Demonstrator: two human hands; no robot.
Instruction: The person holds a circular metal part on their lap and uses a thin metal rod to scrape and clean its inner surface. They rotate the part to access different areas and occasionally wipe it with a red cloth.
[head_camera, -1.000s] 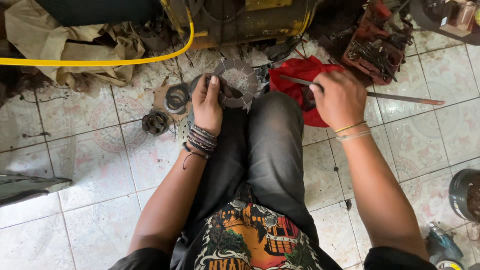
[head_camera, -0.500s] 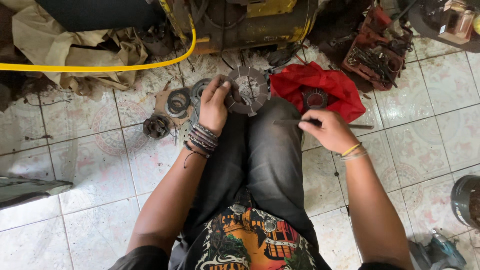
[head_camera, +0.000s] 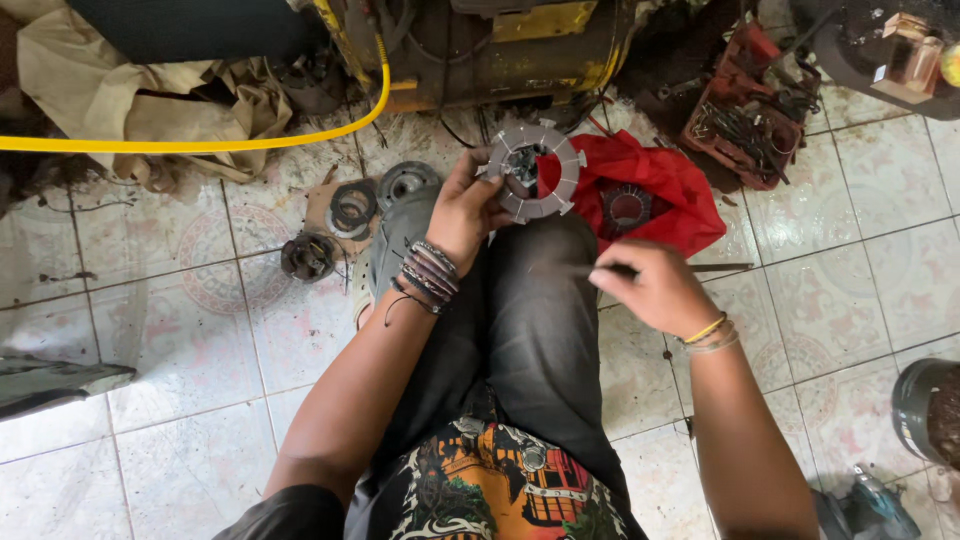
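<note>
Clutch plate (head_camera: 533, 170), a grey toothed ring, sits pinched in my left hand (head_camera: 462, 212) just beside the red cloth (head_camera: 655, 185). My right hand (head_camera: 650, 288) grips a thin metal rod (head_camera: 722, 267) below that cloth, so I judge this an inspecting step; next calls for bringing the rod's tip precisely to the plate.

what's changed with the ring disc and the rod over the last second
The right hand drew the thin rod back from over the red cloth toward the knee. The left hand shifted the toothed ring disc rightward. Both grips held; floor parts stayed put.

A red cloth (head_camera: 660, 185), yellow hose (head_camera: 200, 143) and what looks like a red tool tray (head_camera: 750, 110) lie on the tiled floor (head_camera: 200, 330).
</note>
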